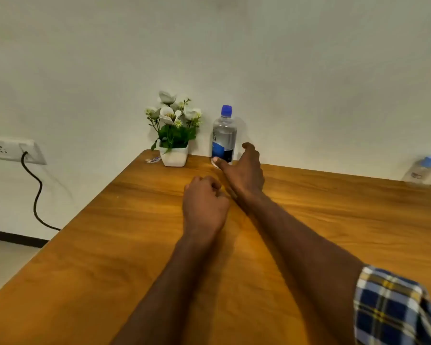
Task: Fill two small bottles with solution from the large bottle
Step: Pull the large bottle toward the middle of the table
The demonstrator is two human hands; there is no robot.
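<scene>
The large clear bottle with a blue cap and blue label stands upright at the back of the wooden table, against the wall. My right hand is stretched out beside its base, fingers apart, thumb tip at the bottle's foot and the other fingers to its right; it holds nothing. My left hand hovers over the table nearer to me, its fingers curled in with nothing in them. Two small clear bottles with blue caps stand blurred at the far right table edge.
A white pot of artificial flowers stands left of the large bottle, with a small wrapper beside it. A wall socket with a black cable is at the left. The table's left edge runs diagonally.
</scene>
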